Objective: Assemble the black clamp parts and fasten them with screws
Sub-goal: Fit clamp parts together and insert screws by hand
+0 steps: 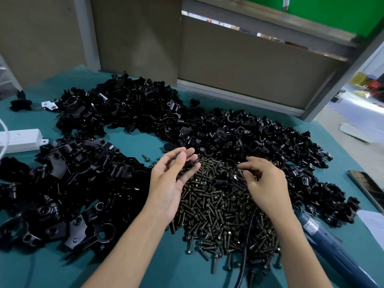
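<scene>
A heap of dark screws lies on the teal table cover in front of me. Black clamp parts surround it in piles at the back, the left and the right. One black clamp part sits on top of the screws. My left hand hovers palm-up over the heap's left edge, thumb and curved fingers holding a few screws and a small dark piece. My right hand rests on the heap's upper right, fingers curled, pinching at a screw.
A blue electric screwdriver lies at the lower right, its black cable running across the screws. A white power strip sits at the left edge. A dark flat object and white paper lie far right. Brown panels stand behind the table.
</scene>
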